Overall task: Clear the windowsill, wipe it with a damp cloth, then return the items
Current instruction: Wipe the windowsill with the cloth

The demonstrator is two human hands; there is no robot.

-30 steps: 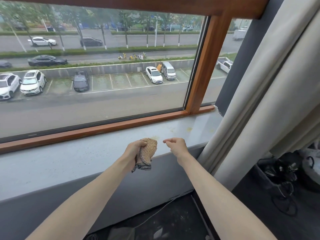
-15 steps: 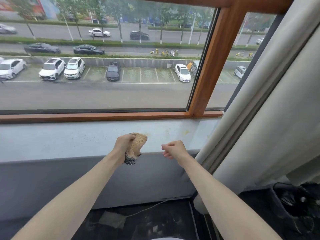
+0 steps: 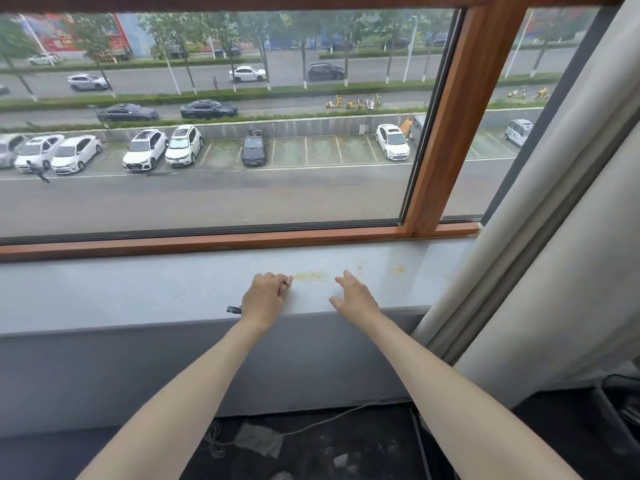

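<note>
Pale grey windowsill (image 3: pixel 138 292) carries two hands and one cloth (image 3: pixel 233 309). The cloth lies under the left hand (image 3: pixel 265 297), near the sill's front edge, with only a dark checked corner showing beside the wrist. That hand's fingers are drawn together and curled down over it. The right hand (image 3: pixel 353 296) is just beside it, fingers loosely spread, thumb out; whether it touches the sill I cannot tell. Two yellowish stains mark the sill: one (image 3: pixel 311 276) between the hands, one (image 3: pixel 397 269) nearer the single curtain (image 3: pixel 554 237).

Pale curtain (image 3: pixel 571 271) hangs beside the wooden window frame (image 3: pixel 450 133).
</note>
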